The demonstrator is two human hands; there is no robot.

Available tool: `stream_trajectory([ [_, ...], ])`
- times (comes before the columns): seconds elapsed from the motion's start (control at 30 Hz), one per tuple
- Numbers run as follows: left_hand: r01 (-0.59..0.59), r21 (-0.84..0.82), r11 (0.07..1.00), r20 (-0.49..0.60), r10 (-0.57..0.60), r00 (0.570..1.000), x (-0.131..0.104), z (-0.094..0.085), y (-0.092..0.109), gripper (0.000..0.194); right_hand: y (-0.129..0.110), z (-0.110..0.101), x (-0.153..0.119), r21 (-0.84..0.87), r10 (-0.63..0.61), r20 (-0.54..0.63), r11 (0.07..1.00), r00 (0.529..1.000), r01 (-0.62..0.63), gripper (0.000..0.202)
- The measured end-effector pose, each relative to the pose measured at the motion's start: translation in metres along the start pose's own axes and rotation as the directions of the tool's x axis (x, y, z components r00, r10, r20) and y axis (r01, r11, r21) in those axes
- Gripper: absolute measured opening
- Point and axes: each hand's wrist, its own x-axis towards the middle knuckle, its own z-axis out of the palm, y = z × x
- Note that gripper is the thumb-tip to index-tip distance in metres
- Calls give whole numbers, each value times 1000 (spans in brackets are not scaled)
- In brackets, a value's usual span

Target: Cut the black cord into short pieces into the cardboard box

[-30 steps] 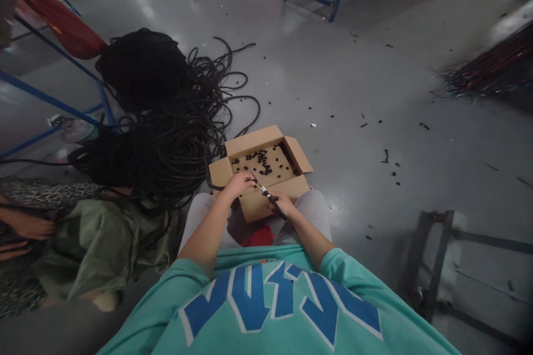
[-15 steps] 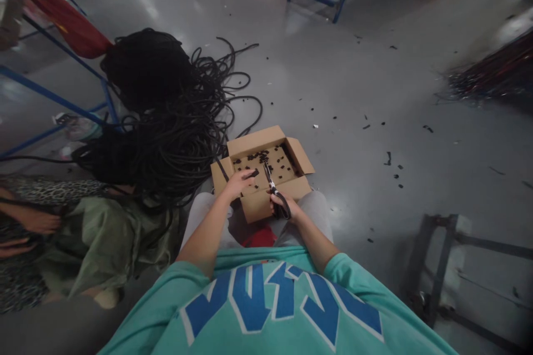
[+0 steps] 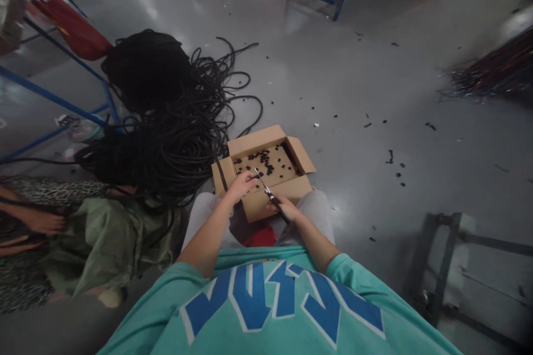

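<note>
My left hand (image 3: 240, 186) is closed on the end of a black cord (image 3: 220, 169), over the near left corner of an open cardboard box (image 3: 256, 140). Between my knees, my right hand (image 3: 286, 208) grips a pair of scissors (image 3: 272, 197) by dark handles. The blades slant up and left to the cord end at my left fingertips; whether they touch it I cannot tell. Several short black cut pieces (image 3: 266, 164) lie scattered on the bottom of the box.
To the left lies a large heap of black cord (image 3: 166, 138). Beside it a co-worker's hand (image 3: 48, 222) shows above green cloth (image 3: 112, 233). Black scraps (image 3: 390, 156) dot the floor. A metal frame (image 3: 445, 266) stands at right, a blue frame (image 3: 54, 94) at left.
The scissors have swung left, from pointing into the box to pointing at my left fingertips, and their blades look closer together. My left hand has barely moved.
</note>
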Motion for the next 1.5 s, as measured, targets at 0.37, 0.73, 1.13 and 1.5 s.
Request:
stream_trajectory([
  [0.37,6,211,977,7,-7,1000,-1,8,9,11,0,-2,2,-23,-11,0,1000,1000,11,56],
  [0.73,40,57,998,-32,-38,999,-2,13,5,11,5,3,3,0,15,-100,1000,995,-16,47],
  [1.13,45,15,999,-23,-45,999,2,9,2,14,10,2,7,-101,-43,-142,995,989,29,38],
  [1.5,-161,511,844,130,109,985,5,-1,9,14,8,-4,8,193,124,124,970,985,-147,57],
])
